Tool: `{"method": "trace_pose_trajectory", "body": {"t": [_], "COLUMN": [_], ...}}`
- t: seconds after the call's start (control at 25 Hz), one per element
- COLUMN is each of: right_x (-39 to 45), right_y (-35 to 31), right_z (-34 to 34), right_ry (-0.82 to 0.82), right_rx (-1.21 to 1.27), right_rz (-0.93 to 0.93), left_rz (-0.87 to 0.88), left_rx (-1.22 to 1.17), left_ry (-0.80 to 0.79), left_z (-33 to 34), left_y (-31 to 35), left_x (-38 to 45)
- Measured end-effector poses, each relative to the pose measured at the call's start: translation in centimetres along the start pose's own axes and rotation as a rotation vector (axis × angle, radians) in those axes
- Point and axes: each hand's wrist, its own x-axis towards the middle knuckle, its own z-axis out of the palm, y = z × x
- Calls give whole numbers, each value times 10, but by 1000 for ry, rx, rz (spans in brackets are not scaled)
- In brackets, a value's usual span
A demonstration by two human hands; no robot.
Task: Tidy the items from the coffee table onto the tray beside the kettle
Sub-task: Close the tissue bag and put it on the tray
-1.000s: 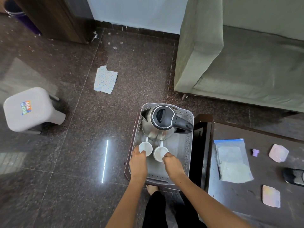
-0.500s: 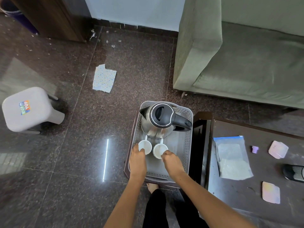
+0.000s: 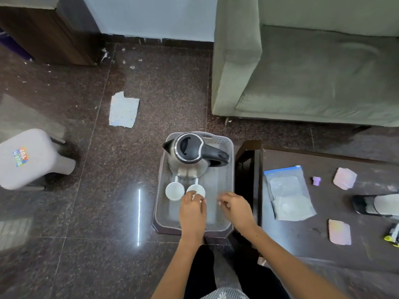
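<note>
A grey tray (image 3: pixel 219 182) lies on the floor with a steel kettle (image 3: pixel 190 154) at its far end. Two white cups stand side by side in front of the kettle: the left cup (image 3: pixel 174 190) and the right cup (image 3: pixel 197 188). My left hand (image 3: pixel 192 211) has its fingertips closed on the right cup's near rim. Over the tray's right side, my right hand (image 3: pixel 236 209) holds nothing, fingers loosely apart. On the dark coffee table (image 3: pixel 302 244) to the right lie a zip bag (image 3: pixel 289 193), a small purple cap (image 3: pixel 316 181) and two pink coasters (image 3: pixel 344 178) (image 3: pixel 339 231).
A black and white object (image 3: pixel 375 205) and a yellow-and-white thing (image 3: pixel 394 235) sit at the table's right edge. A green sofa (image 3: pixel 302 72) stands behind the table. On the floor are a white stool (image 3: pixel 32 158) at left and a scrap of paper (image 3: pixel 123 110).
My right hand has let go of the right cup and moved right. My left hand has left the left cup and now sits on the right cup's rim.
</note>
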Motion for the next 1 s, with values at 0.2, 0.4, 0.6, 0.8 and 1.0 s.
{"method": "trace_pose_trajectory", "body": {"t": [0.2,0.4,0.6,0.8,1.0], "right_x": [-40,-66,-53,-21,7], "right_y": [79,185,297,357,378], "right_z": [-58,-95,-90,-71,-55], "right_ry": [197,302,280,200,115], "right_rx": [155,218,195,153,72], "right_rz": [205,439,551,589,595], "left_rz": [168,186,86,-51,-127], "left_rx": [-137,-214,-258,-334,-334], "left_ry": [-152,-290,-323,-266,-266], "left_z": [50,130,225,298,319], "left_y": [77,146,186,188,184], "left_x": [-21,-41,-40,-35,-40]}}
